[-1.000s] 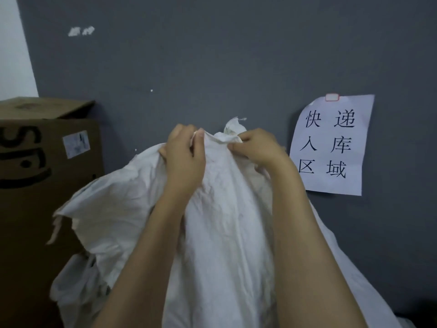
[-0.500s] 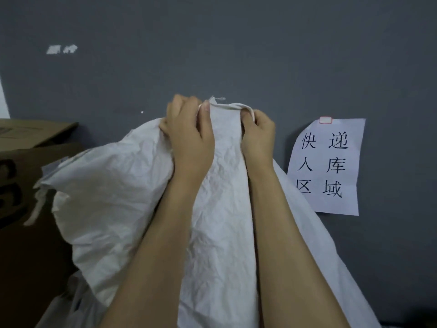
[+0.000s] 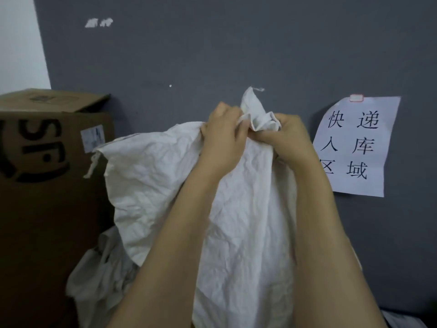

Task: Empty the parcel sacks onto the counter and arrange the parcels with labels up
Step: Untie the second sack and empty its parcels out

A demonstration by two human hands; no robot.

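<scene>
Head view: I hold a white parcel sack (image 3: 165, 181) up at centre frame before a grey wall. My left grip (image 3: 224, 136) and right grip (image 3: 290, 140) are both curled tight on its bunched end at the cloth's 12 o'clock, knuckles nearly touching. A cardboard box (image 3: 47, 174) stands at 9 o'clock, a paper sign (image 3: 354, 147) hangs at 3 o'clock. The crumpled fabric looks soft, thin and light, likely to slip, so gathered folds or a seamed edge seem the surest hold. No parcels or tabletop show.
</scene>
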